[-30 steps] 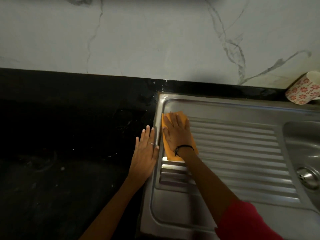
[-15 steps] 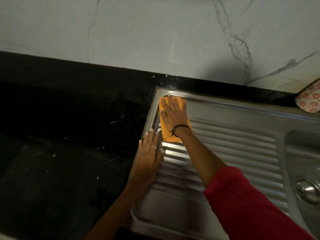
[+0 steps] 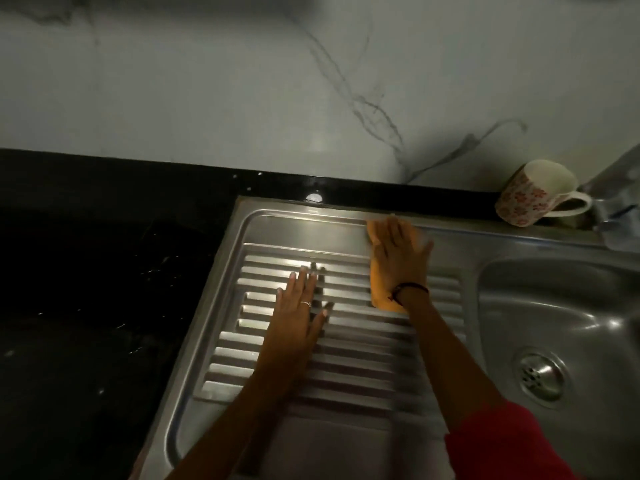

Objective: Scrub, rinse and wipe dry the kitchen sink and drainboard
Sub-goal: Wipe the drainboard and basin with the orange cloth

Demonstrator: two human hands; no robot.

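A white marble wall (image 3: 242, 81) stood behind a black counter (image 3: 86, 289); set into the counter was the shiny steel drainboard (image 3: 277, 230), and the sink bowl (image 3: 554, 306) sat just right of it, with a round drain (image 3: 540, 375) at its bottom; on the drainboard's ridges the left hand (image 3: 298, 313) lay flat with straight fingers, holding nothing, a ring on one finger; near the drainboard's back edge the right hand (image 3: 398, 258) pressed flat, fingers spread, on an orange cloth (image 3: 379, 285), which looked blurry; a red sleeve (image 3: 502, 445) showed near the drainboard's front right; a flowery mug (image 3: 530, 195) lay tipped on its side behind the drainboard, beside the tap (image 3: 616, 202).
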